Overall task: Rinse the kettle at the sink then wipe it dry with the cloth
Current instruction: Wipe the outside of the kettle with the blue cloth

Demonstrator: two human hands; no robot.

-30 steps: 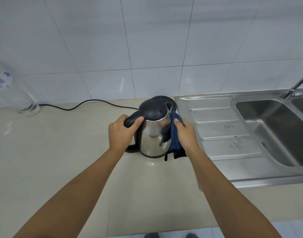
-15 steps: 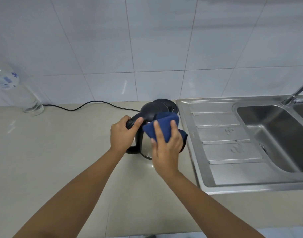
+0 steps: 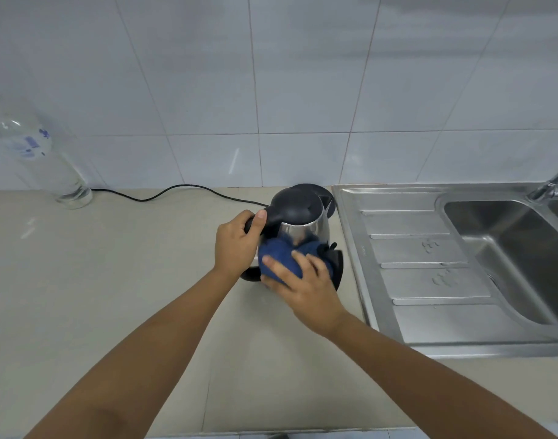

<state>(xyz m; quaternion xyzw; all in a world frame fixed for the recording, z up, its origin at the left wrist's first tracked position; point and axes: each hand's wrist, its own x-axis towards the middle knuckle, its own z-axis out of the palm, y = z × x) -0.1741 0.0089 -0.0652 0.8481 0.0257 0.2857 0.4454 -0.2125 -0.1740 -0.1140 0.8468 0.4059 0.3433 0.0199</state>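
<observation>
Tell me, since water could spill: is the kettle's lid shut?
Shut: the black lid sits flush on the kettle, no gap showing.

The right hand [image 3: 306, 286] is pressing the blue cloth [image 3: 284, 258] against the near, lower front of the kettle [image 3: 303, 223], having come down from the lid, where it was spread half a second ago, and before that from the kettle's sink-side wall. The kettle's black lid and upper steel wall are showing again above the cloth. A dark fold of cloth is hanging out on the kettle's sink side.
</observation>
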